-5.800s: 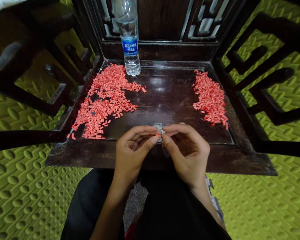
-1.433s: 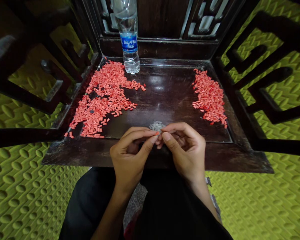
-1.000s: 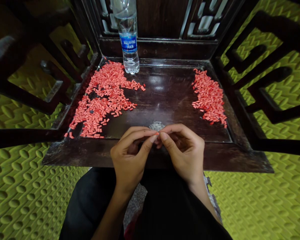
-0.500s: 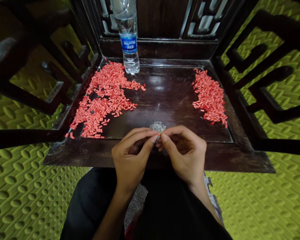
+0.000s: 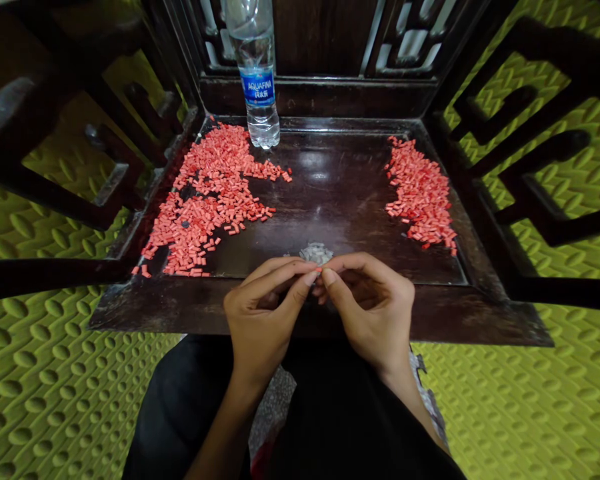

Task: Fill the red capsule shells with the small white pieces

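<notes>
My left hand [image 5: 267, 300] and my right hand [image 5: 370, 300] meet fingertip to fingertip over the front edge of a dark wooden seat [image 5: 330, 200]. Between the pinched thumbs and forefingers is a small red piece [image 5: 319, 269], mostly covered by the fingertips. Just beyond the fingers lies a small heap of whitish pieces [image 5: 316, 252]. A large spread of red pieces [image 5: 220, 160] covers the left side, and a smaller pile of red pieces [image 5: 420, 193] lies at the right.
A water bottle [image 5: 260, 87] with a blue label stands upright at the back left. Carved dark armrests [image 5: 545, 153] flank the seat, with a panelled back behind. Yellow-green textured matting [image 5: 510, 407] shows below on both sides.
</notes>
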Demonstrator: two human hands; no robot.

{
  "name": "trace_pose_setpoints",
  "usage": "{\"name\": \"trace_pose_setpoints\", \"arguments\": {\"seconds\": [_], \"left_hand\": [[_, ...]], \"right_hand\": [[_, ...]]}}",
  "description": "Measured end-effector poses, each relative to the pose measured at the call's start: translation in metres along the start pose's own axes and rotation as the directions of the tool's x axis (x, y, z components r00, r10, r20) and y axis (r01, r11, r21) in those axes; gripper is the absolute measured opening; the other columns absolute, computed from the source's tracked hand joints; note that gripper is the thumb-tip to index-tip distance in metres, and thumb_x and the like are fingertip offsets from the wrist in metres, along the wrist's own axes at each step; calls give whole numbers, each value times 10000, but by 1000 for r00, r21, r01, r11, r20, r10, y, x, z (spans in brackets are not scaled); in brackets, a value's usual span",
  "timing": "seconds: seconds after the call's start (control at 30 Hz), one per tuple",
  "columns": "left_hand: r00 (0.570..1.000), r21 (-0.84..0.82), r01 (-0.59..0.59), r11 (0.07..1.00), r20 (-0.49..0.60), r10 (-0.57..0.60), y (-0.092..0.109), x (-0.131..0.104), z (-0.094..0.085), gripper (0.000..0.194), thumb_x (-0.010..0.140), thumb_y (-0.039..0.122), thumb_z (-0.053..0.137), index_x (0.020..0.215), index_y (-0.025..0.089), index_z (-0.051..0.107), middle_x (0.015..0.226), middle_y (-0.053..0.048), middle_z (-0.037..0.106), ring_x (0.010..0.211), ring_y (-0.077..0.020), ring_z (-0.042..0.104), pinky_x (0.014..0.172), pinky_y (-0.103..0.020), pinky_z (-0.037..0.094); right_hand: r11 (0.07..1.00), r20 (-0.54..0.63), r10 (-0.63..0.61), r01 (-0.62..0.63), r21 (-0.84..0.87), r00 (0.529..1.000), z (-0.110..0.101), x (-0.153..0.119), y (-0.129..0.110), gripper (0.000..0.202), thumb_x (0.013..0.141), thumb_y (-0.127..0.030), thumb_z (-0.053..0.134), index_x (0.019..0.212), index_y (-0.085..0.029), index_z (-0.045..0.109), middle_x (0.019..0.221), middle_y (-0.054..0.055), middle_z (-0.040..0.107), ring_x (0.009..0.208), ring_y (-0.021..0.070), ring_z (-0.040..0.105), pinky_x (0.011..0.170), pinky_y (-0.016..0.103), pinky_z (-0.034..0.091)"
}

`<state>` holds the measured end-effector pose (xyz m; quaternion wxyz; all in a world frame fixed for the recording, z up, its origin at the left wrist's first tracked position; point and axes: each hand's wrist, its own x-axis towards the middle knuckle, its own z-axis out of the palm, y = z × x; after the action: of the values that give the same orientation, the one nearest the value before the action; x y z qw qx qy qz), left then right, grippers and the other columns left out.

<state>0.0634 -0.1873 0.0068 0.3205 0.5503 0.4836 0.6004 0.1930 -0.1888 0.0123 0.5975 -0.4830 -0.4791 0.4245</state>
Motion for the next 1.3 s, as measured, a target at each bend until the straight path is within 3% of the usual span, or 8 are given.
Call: {"name": "trace_pose_setpoints", "arguments": {"seconds": [0.27, 0.53, 0.7, 1.1, 1.3], "left_hand": [[1000, -23, 1, 1000, 23, -1, 1, 1, -1, 181, 888, 89, 832, 943, 252, 888, 924, 0, 847, 855, -123, 798, 799, -195, 649], [998, -50, 67, 996, -5, -67, 0, 1, 1, 95, 886, 150, 854, 919, 236, 875, 915, -17, 847, 854, -158, 802, 815, -258, 674], [999, -59, 51, 997, 3, -51, 0, 1, 1, 114, 889, 143, 852, 930, 246, 877, 927, -16, 846, 866, -151, 803, 825, -249, 672], [1000, -32, 28, 999, 14, -28, 0, 1, 0, 147, 884, 125, 848, 919, 262, 886, 916, -9, 854, 847, -150, 806, 817, -247, 673], [999, -5, 22, 1000, 29, -22, 3, 1, 0, 151, 885, 110, 831, 911, 247, 888, 889, -14, 846, 817, -153, 797, 772, -239, 666]], "right_hand": [[1000, 22, 15, -15, 3, 1000, -1, 0, 1, 74, 914, -145, 773, 857, -188, 756, 714, 1, 758, 600, 123, 733, 553, 213, 631], [997, 48, 51, -54, 63, 998, -2, 2, 1, 112, 952, -271, 774, 867, -208, 735, 718, -1, 755, 611, 137, 728, 550, 248, 625], [996, 53, 38, -42, 77, 998, -3, 3, 2, 101, 954, -252, 772, 871, -210, 735, 714, -6, 752, 603, 131, 722, 554, 247, 624], [999, 31, -9, 10, -32, 999, -2, 2, 1, 115, 922, -166, 748, 814, -201, 728, 693, -11, 732, 582, 110, 688, 565, 219, 601], [996, 34, -4, 7, -85, 999, -3, 2, 0, 143, 931, -202, 759, 792, -205, 722, 692, 0, 747, 571, 121, 689, 556, 232, 604]]}}
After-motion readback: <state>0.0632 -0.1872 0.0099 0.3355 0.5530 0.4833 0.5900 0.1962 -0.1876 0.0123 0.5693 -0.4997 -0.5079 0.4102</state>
